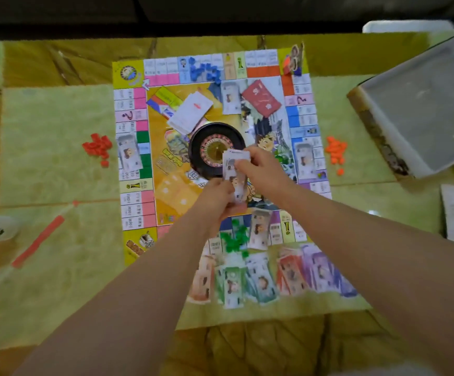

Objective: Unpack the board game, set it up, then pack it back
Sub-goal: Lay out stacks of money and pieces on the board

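The person is holding a small bundle of paper notes (pixel 233 172) above the middle of the board (pixel 135 77), just near of the roulette wheel (pixel 207 147). The left hand (pixel 216 198) is curling its fingers round the bundle's near end, while the right hand (pixel 259 169) is pinching the far end between thumb and fingers, seemingly peeling off the top note. This is looking like the dealing of money during set-up: single piles are already lying at the left (pixel 128 154), right (pixel 304 158), far (pixel 230 96) and near (pixel 259 229) sides of the board, and fanned rows of coloured notes (pixel 264 278) are spreading across its near edge. To do it well, the left hand should be gripping firmly while the right is sliding one note free at a time, lifting clear of the wheel and avoiding the green pieces (pixel 234 237) lying just near of the hands, so nothing is getting scattered.
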Demonstrator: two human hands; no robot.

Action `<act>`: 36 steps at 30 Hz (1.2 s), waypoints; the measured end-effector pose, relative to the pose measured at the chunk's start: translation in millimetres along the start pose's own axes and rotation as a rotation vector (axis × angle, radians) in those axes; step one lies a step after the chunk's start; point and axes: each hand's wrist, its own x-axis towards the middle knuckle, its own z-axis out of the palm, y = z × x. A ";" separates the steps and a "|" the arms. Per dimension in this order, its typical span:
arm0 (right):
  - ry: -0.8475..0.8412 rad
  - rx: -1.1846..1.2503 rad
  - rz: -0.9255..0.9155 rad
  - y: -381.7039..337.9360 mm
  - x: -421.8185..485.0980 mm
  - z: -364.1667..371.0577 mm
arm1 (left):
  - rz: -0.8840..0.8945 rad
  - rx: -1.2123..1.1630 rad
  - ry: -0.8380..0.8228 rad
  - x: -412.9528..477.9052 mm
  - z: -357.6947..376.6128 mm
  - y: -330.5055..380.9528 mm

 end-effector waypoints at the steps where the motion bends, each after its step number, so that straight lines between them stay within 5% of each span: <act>1: 0.020 0.014 -0.002 5.9 -5.0 -8.5 | 0.010 0.023 -0.001 1.4 9.0 -4.3; 7: 0.067 0.211 0.146 65.0 -55.0 -66.2 | 0.126 0.163 0.037 -8.1 86.9 -40.4; 12: 0.117 0.132 0.246 123.5 -98.5 -113.3 | 0.046 0.291 -0.053 -19.8 140.9 -83.6; 21: 0.316 -0.331 0.438 231.1 -162.9 -175.6 | 0.231 0.924 0.061 -14.4 179.3 -162.1; 28: 0.388 -0.576 0.277 277.3 -165.1 -163.1 | 0.359 1.032 0.121 1.9 195.9 -188.7; 36: 0.535 -0.532 0.252 283.6 -168.1 -153.7 | 0.442 1.042 0.207 8.9 192.2 -205.0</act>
